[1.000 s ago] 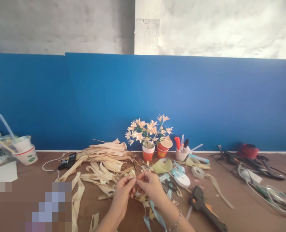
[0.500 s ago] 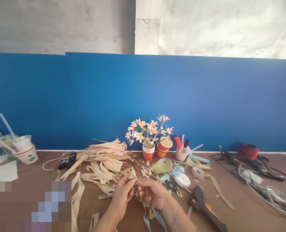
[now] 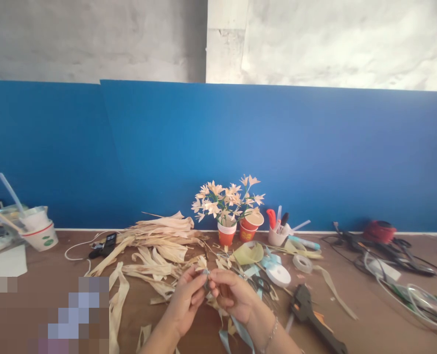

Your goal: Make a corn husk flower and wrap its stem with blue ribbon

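A small pale flower (image 3: 201, 263), seemingly made of dried husk, pokes up from the pinched fingertips of my left hand (image 3: 185, 301). At its base shows a bit of light-blue strip (image 3: 206, 272), small and partly covered by fingers. My right hand (image 3: 235, 297) meets the left one there, thumb and forefinger closed on the strip. Most of the flower's stem is hidden. Light-blue ribbon (image 3: 243, 334) lies below my right wrist. Just beyond my hands are loose pale petals (image 3: 223, 262).
Dried husks (image 3: 159, 246) spread to the left. Finished flowers (image 3: 213, 206) stand in a paper cup (image 3: 226, 234) at the back. On the right are a white ribbon roll (image 3: 278, 276), clear tape (image 3: 303, 263), a black glue gun (image 3: 310, 314) and cables (image 3: 398, 290).
My fingertips have drawn closer together around the flower's base, and the flower has tipped slightly left. The bluish strip shows more. Things on the table stay put.
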`<state>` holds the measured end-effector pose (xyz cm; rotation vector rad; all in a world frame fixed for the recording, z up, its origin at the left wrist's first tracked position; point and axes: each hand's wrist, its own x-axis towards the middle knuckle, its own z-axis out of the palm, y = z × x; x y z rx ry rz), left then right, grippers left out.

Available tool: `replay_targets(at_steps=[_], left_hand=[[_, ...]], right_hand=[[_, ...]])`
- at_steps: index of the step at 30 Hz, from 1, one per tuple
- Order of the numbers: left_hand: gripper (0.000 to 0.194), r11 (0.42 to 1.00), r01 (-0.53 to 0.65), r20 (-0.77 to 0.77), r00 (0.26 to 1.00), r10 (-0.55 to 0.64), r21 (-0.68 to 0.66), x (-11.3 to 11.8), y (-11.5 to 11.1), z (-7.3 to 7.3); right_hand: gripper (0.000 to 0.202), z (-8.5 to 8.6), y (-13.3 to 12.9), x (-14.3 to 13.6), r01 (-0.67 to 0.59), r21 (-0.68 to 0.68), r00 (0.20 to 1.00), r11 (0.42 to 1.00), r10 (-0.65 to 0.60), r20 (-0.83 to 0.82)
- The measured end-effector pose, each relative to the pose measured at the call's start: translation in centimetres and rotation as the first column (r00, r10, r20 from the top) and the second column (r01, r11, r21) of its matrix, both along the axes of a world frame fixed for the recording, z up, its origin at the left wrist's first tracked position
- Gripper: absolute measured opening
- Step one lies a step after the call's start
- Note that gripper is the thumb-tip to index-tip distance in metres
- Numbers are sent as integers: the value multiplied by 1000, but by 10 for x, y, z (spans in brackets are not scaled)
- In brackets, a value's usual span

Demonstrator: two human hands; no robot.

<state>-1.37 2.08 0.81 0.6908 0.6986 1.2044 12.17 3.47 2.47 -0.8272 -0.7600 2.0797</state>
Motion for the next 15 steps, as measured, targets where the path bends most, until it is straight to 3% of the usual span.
replay_targets(at_steps=[4,8,11,15], left_hand=[[27,1000,4,-41,999,-3,16,2,0,2],[30,994,-103,-60,993,101,-27,6,1,-1],[32,981,-180,-55,983,176,-67,9,1,-4],[31,980,-185,-51,982,182,-74,11,0,-6]], right_hand=[[24,1,-1,-5,114,165,980,980,-138,142],[27,-4,1,-12,190,353,918,916,-293,266],[20,-7,-1,-16,202,551,811,810,-454,370],[14,-5,-9,-18,69,775,577,628,-659,483]])
